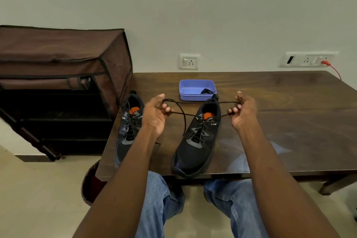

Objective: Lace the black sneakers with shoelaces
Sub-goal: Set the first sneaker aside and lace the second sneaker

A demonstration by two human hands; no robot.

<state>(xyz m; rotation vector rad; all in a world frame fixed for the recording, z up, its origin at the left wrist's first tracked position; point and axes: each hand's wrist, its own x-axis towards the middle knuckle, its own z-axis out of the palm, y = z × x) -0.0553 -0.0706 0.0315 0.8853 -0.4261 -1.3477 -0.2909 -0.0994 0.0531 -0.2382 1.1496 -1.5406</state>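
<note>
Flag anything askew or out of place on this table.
The right sneaker sits with its toe overhanging the table front edge, and the left sneaker sits right at the table's left edge. Nothing spilled or damaged.

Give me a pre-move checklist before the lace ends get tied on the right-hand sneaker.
1. Left hand has a grip on one end of the shoelace: ok.
2. Right hand has a grip on the other end: ok.
3. Lace strands cross between the hands: ok.
4. Right-hand sneaker sits flat on the wooden table: ok.
5. Every eyelet threaded: cannot tell.
6. Left-hand sneaker clear of the strands: ok.
</note>
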